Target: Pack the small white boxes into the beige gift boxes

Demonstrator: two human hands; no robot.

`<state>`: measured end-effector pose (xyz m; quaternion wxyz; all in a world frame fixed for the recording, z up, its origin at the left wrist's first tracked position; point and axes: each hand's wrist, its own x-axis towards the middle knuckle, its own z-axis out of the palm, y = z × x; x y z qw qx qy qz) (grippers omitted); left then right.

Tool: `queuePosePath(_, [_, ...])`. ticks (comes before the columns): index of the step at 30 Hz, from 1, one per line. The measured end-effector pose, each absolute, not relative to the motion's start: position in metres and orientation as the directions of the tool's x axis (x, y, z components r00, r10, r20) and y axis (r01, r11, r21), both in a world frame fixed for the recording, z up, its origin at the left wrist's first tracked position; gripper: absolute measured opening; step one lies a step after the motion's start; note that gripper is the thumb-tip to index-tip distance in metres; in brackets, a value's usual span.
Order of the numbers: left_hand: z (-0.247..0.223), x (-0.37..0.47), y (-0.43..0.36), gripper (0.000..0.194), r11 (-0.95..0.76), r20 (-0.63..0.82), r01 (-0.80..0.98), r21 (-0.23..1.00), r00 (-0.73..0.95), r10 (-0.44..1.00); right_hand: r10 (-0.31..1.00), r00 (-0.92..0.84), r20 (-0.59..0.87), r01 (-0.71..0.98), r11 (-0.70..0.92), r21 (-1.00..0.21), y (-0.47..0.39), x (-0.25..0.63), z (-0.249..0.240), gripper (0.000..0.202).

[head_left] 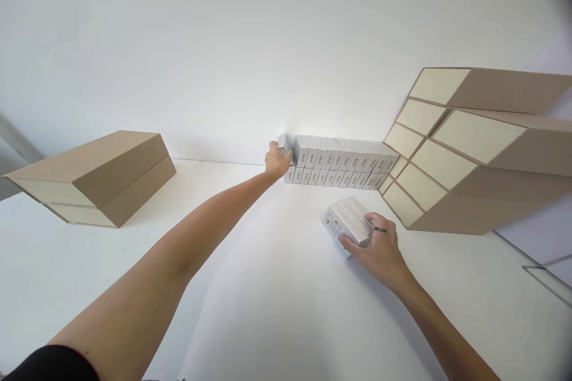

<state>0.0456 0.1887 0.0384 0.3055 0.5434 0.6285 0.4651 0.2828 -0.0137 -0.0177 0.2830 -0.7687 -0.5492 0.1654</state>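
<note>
My left hand is closed on a small white box at the left end of the upper row. That row rests on a lower row of similar white boxes, both standing against the wall. Closer to me, my right hand grips a small group of white boxes, thumb on the near side and fingers over the far side. The group is tilted, with printed text on its faces. A dark ring shows on one right finger. How many boxes the right hand holds is hard to tell.
Brown cartons with cream ends are stacked on the right, touching the end of the box rows. Two more brown cartons lie stacked on the left. A white wall rises behind the white table.
</note>
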Motion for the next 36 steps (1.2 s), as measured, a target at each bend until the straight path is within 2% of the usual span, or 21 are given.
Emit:
queuePosePath(4, [0.052, 0.038, 0.179, 0.037, 0.016, 0.048, 0.278, 0.96, -0.221, 0.974, 0.929, 0.365, 0.064, 0.736, -0.245, -0.632, -0.015, 0.28, -0.016, 0.088])
queuePosePath(7, [0.055, 0.02, 0.147, 0.035, 0.01, 0.022, 0.252, 0.968, -0.126, 0.992, 0.914, 0.4, 0.074, 0.708, -0.256, -0.659, -0.016, 0.276, -0.012, 0.086])
queuePosePath(10, [0.045, -0.008, 0.09, 0.032, -0.032, 0.034, 0.313, 0.949, -0.001, 0.999, 0.902, 0.427, 0.063, 0.66, -0.263, -0.704, -0.017, 0.268, -0.007, 0.084])
queuePosePath(14, [0.02, -0.039, 0.009, 0.036, -0.121, 0.07, 0.489, 0.864, 0.121, 0.99, 0.916, 0.4, 0.013, 0.598, -0.25, -0.762, -0.02, 0.238, -0.003, 0.083])
queuePosePath(18, [-0.002, -0.046, -0.032, 0.033, -0.169, 0.069, 0.591, 0.788, 0.189, 0.98, 0.943, 0.332, 0.006, 0.614, -0.211, -0.76, -0.034, 0.189, -0.005, 0.084])
queuePosePath(22, [-0.012, -0.043, -0.043, 0.036, -0.155, 0.04, 0.6, 0.784, 0.201, 0.979, 0.962, 0.272, -0.01, 0.642, -0.19, -0.743, -0.055, 0.153, -0.008, 0.09])
queuePosePath(27, [-0.012, -0.047, -0.055, 0.028, -0.17, 0.044, 0.551, 0.817, 0.234, 0.971, 0.971, 0.231, -0.057, 0.623, -0.193, -0.758, -0.071, 0.147, -0.008, 0.091])
queuePosePath(31, [-0.002, -0.058, -0.042, 0.042, -0.177, 0.073, 0.523, 0.834, 0.214, 0.974, 0.975, 0.204, -0.086, 0.616, -0.196, -0.763, -0.071, 0.152, -0.008, 0.091])
queuePosePath(34, [0.005, -0.063, -0.016, 0.071, -0.235, 0.139, 0.458, 0.858, 0.233, 0.963, 0.98, 0.175, -0.094, 0.617, -0.184, -0.765, -0.069, 0.153, -0.008, 0.092])
queuePosePath(36, [0.005, -0.063, -0.003, 0.071, -0.274, 0.172, 0.377, 0.885, 0.282, 0.944, 0.984, 0.146, -0.099, 0.614, -0.168, -0.771, -0.069, 0.153, -0.008, 0.093])
